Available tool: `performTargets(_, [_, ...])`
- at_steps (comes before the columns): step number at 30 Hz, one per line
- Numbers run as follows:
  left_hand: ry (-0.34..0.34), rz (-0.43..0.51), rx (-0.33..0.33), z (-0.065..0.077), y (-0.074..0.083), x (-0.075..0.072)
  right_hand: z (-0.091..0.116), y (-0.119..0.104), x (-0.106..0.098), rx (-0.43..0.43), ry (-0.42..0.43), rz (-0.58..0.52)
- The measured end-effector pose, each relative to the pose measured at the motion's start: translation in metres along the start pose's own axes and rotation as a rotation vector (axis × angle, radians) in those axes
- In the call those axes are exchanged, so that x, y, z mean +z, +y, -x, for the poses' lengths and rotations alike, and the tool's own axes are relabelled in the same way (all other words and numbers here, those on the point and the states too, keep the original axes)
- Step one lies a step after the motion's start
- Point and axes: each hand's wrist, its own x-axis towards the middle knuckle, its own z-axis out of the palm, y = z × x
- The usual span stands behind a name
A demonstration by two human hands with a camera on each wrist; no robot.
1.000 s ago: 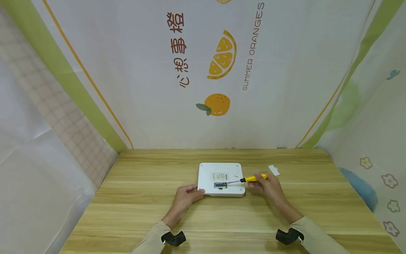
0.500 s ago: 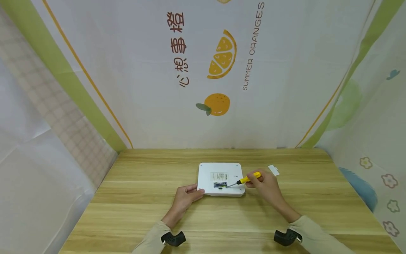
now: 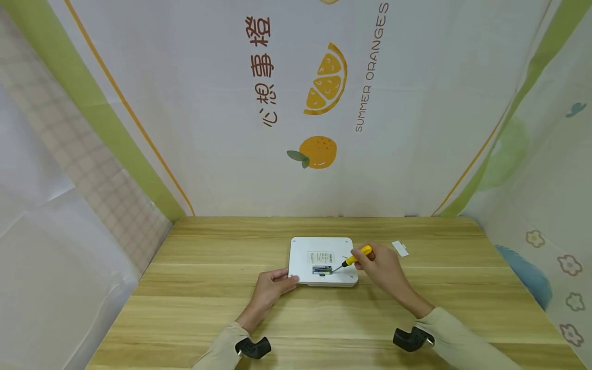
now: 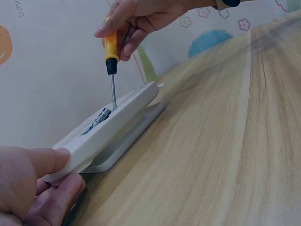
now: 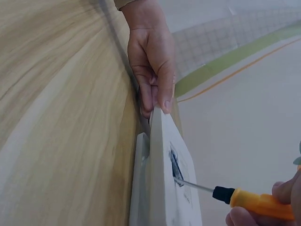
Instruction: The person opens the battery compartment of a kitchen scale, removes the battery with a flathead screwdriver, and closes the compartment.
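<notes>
A white scale [image 3: 322, 260] lies face down near the middle of the wooden worktop [image 3: 208, 308], its underside up. A label sits on that underside, and just nearer the person is an open battery bay with a battery [image 3: 321, 269] lying in it.

The left hand [image 3: 270, 289] holds the scale's near left corner: in the left wrist view the thumb [image 4: 44, 160] lies on top of the corner and the fingers curl beneath its edge, so this grip is closed on the scale [image 4: 113, 129]. The right wrist view shows the same hand [image 5: 153, 59] with its fingertips clamped on the edge of the scale [image 5: 164, 179].

The right hand [image 3: 376, 267] pinches the yellow handle of a small screwdriver [image 3: 353, 258] between thumb and fingers, a grip closed on the tool. The shaft slants down and to the left, and its tip is at the right end of the bay, at the battery [image 4: 96, 120]. In the left wrist view the screwdriver [image 4: 111, 66] stands nearly upright over the bay.

A small white cover [image 3: 400, 248] lies flat on the worktop to the right of the scale, apart from it and beyond the right hand.

A printed cloth backdrop with oranges [image 3: 319, 152] hangs behind the worktop.
</notes>
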Motion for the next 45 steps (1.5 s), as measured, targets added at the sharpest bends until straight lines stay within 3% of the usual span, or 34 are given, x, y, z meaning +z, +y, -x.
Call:
performTargets(6, [-0.005,-0.011,-0.007,-0.001,0.0,-0.001,-0.001,-0.015,0.004,-0.055,0.017,0.107])
performTargets(14, [-0.002,-0.035,-0.001,0.001,0.004,0.0,0.005,-0.028,0.012,-0.233,0.076,0.229])
performTargets(23, [-0.006,-0.031,-0.001,-0.001,0.005,-0.001,0.009,-0.011,0.013,-0.041,0.119,0.004])
performTargets(33, [-0.019,-0.048,-0.001,-0.004,-0.001,-0.003,0.015,-0.013,0.014,-0.095,0.13,0.063])
performTargets(45, [-0.031,-0.066,0.002,-0.003,0.003,-0.003,0.013,-0.008,0.014,-0.031,0.117,-0.007])
